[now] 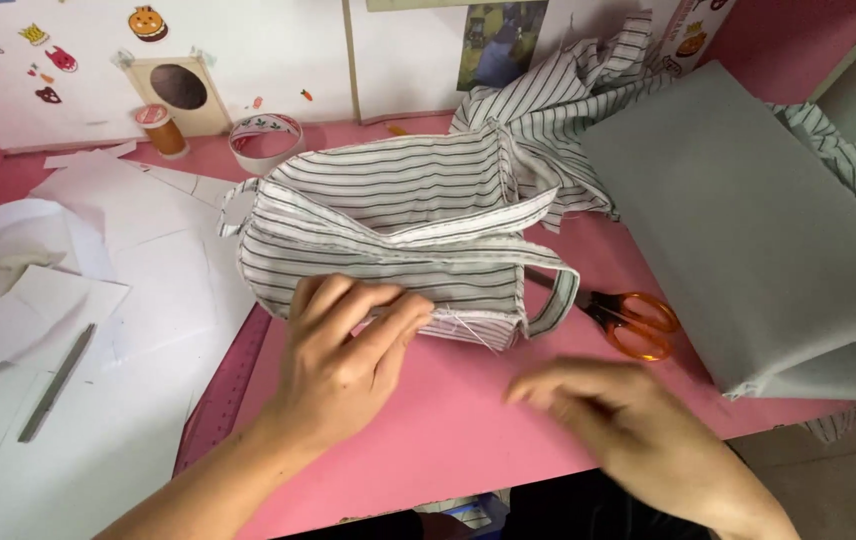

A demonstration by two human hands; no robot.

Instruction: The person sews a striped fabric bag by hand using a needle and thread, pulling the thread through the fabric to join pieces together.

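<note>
Fingers: left hand pinches striped bag | right hand blurred, loose | scissors beside

Pink table under striped bag, scissors

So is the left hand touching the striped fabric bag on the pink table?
Touching. The head view shows the left hand with its fingers curled onto the lower edge of the grey-and-white striped fabric bag.

A striped fabric bag lies on its side, straps loose, seemingly unfinished threads at its corner.
</note>
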